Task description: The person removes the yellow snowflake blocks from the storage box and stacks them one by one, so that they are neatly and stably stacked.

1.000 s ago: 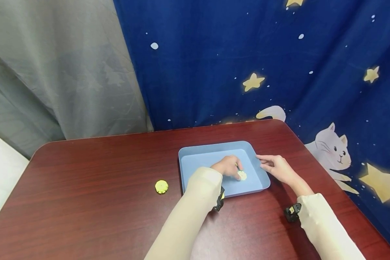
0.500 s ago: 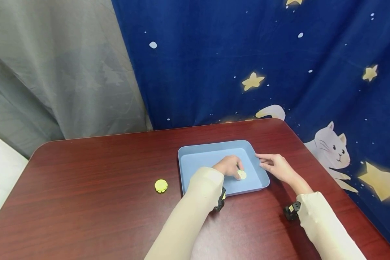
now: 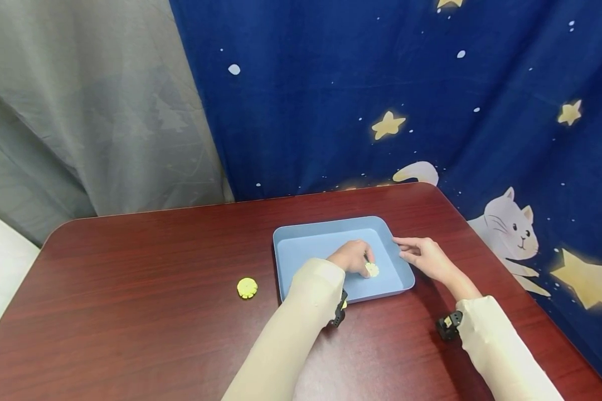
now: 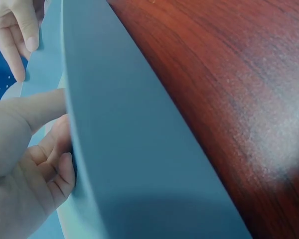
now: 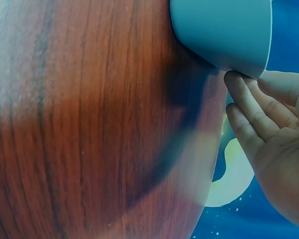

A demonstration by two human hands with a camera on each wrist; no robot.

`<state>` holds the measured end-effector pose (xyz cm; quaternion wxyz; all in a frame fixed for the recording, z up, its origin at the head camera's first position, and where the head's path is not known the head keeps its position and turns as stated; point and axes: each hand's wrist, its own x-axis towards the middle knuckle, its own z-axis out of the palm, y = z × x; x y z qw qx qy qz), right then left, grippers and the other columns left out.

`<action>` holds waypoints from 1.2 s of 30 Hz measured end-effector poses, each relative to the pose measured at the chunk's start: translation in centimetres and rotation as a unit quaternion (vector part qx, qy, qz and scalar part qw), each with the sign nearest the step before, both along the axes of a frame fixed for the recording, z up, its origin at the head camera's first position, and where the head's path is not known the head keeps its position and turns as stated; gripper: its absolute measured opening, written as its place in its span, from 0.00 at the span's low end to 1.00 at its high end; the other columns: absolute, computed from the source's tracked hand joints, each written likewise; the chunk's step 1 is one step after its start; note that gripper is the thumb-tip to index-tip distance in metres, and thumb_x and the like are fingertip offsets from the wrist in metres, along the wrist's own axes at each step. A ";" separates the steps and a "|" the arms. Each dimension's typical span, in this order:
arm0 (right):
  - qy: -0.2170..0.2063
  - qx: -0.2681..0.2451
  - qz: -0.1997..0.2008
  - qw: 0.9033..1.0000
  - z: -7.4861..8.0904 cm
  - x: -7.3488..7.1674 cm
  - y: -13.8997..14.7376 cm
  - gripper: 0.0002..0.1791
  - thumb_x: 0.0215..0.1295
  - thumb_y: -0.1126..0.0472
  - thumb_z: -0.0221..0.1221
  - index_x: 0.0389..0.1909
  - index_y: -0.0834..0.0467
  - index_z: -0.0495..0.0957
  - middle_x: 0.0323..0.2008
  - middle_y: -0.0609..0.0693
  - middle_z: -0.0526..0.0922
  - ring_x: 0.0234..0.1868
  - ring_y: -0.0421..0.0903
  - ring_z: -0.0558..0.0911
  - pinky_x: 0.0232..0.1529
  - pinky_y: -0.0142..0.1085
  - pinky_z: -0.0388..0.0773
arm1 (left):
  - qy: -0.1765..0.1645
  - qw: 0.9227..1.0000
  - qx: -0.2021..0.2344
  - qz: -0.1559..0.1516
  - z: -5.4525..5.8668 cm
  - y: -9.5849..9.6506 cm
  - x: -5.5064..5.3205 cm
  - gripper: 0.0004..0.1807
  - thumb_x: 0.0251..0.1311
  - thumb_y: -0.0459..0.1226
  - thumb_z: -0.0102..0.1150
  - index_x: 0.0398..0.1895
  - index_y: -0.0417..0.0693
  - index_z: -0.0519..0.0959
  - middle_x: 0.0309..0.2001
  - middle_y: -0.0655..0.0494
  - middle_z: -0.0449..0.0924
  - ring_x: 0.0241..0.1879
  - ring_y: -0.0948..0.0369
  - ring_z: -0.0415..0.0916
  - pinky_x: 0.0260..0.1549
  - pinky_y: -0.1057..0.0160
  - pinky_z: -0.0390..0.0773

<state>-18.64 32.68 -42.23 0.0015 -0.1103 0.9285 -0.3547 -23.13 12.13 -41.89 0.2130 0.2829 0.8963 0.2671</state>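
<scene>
My left hand [image 3: 352, 256] reaches down into a shallow blue tray [image 3: 326, 227] and pinches a pale yellow notched disc [image 3: 372, 270] low over its floor. In the left wrist view, the tray's near wall hides the tips of the left hand [image 4: 35, 164] and the disc. At the tray's right end, my right hand [image 3: 428, 259] touches the wall with fairly straight fingers. The right wrist view has the fingertips of that hand [image 5: 279, 129] against the outer wall, the thumb close to the rim. A brighter yellow notched disc [image 3: 247, 288] lies on the table left of the tray.
The dark red wooden table [image 3: 145, 289] carries the tray right of its middle. Behind it hang a grey curtain [image 3: 105, 111] and a blue curtain [image 3: 306, 100] with stars and a cat. A white surface [image 3: 2, 267] shows at far left.
The whole head view has drifted slightly. Both hands, the tray and the discs keep their places relative to each other.
</scene>
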 end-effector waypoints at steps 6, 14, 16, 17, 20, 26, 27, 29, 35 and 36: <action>-0.002 0.000 0.000 1.000 -0.1 0.0 0.0 0.21 0.59 0.71 0.57 0.56 0.67 0.72 0.46 0.64 0.78 0.43 0.55 0.80 0.41 0.42 0.77 | 0.007 1.000 -0.001 0.001 0.0 0.0 0.2 0.13 0.43 0.32 0.70 0.33 0.48 0.79 0.40 0.58 0.75 0.37 0.64 0.68 0.36 0.69 0.69; 0.003 0.001 0.000 1.000 0.0 0.0 0.0 0.21 0.59 0.71 0.56 0.55 0.67 0.72 0.45 0.64 0.79 0.42 0.55 0.80 0.40 0.43 0.77 | 0.011 1.000 0.001 -0.001 0.0 -0.1 0.1 0.13 0.43 0.33 0.71 0.33 0.48 0.79 0.39 0.59 0.75 0.37 0.64 0.69 0.37 0.69 0.68; 0.005 0.002 0.001 1.000 0.0 0.0 0.0 0.21 0.59 0.71 0.56 0.55 0.67 0.72 0.45 0.64 0.79 0.42 0.55 0.80 0.40 0.43 0.77 | 0.013 1.000 0.002 -0.004 -0.1 -0.1 0.0 0.13 0.42 0.33 0.71 0.33 0.48 0.79 0.38 0.59 0.75 0.36 0.64 0.68 0.37 0.70 0.68; 0.005 0.002 0.002 1.000 0.0 0.0 0.0 0.21 0.59 0.71 0.56 0.55 0.67 0.72 0.45 0.64 0.79 0.42 0.55 0.80 0.40 0.42 0.77 | 0.014 1.000 0.002 -0.005 -0.1 -0.1 -0.1 0.13 0.42 0.33 0.71 0.32 0.48 0.79 0.37 0.59 0.75 0.35 0.64 0.68 0.36 0.70 0.68; 0.006 0.002 0.002 1.000 0.0 -0.1 0.0 0.21 0.59 0.71 0.56 0.55 0.67 0.72 0.45 0.64 0.79 0.42 0.55 0.80 0.40 0.42 0.77 | 0.016 1.000 0.005 -0.010 -0.2 -0.1 -0.2 0.13 0.41 0.33 0.72 0.31 0.47 0.79 0.34 0.60 0.74 0.33 0.64 0.68 0.34 0.71 0.68; 0.006 0.001 0.000 1.000 0.1 -0.1 0.0 0.21 0.59 0.71 0.56 0.55 0.68 0.72 0.45 0.64 0.79 0.42 0.54 0.80 0.40 0.43 0.77 | 0.015 1.000 0.012 -0.016 -0.3 -0.1 -0.5 0.13 0.40 0.32 0.72 0.29 0.47 0.77 0.29 0.60 0.72 0.31 0.65 0.67 0.31 0.71 0.68; 0.006 0.002 0.000 1.000 0.1 -0.1 0.0 0.21 0.59 0.71 0.56 0.55 0.68 0.72 0.45 0.64 0.79 0.42 0.54 0.80 0.40 0.43 0.77 | 0.016 1.000 0.014 -0.017 -0.3 -0.1 -0.5 0.13 0.40 0.31 0.72 0.29 0.47 0.77 0.29 0.60 0.72 0.30 0.65 0.67 0.31 0.71 0.68; 0.005 0.002 0.000 1.000 0.1 0.0 0.0 0.21 0.59 0.71 0.56 0.55 0.68 0.72 0.45 0.64 0.79 0.42 0.55 0.80 0.40 0.43 0.77 | 0.019 0.999 0.016 -0.021 -0.3 -0.2 -0.5 0.13 0.40 0.31 0.72 0.29 0.47 0.77 0.29 0.60 0.71 0.30 0.65 0.67 0.31 0.71 0.67; 0.007 0.002 -0.002 1.000 0.1 0.1 -0.1 0.21 0.59 0.72 0.56 0.55 0.68 0.72 0.45 0.65 0.79 0.42 0.55 0.80 0.40 0.42 0.77 | 0.032 0.999 0.016 -0.036 -0.4 -0.4 -0.6 0.14 0.39 0.29 0.71 0.31 0.46 0.77 0.30 0.60 0.71 0.30 0.65 0.67 0.33 0.72 0.67; 0.008 0.002 -0.001 1.000 0.1 0.1 -0.1 0.21 0.59 0.72 0.56 0.55 0.68 0.72 0.45 0.65 0.79 0.42 0.55 0.80 0.40 0.43 0.77 | 0.033 0.999 0.016 -0.038 -0.4 -0.4 -0.6 0.15 0.39 0.29 0.71 0.31 0.46 0.76 0.31 0.60 0.71 0.30 0.65 0.67 0.33 0.72 0.67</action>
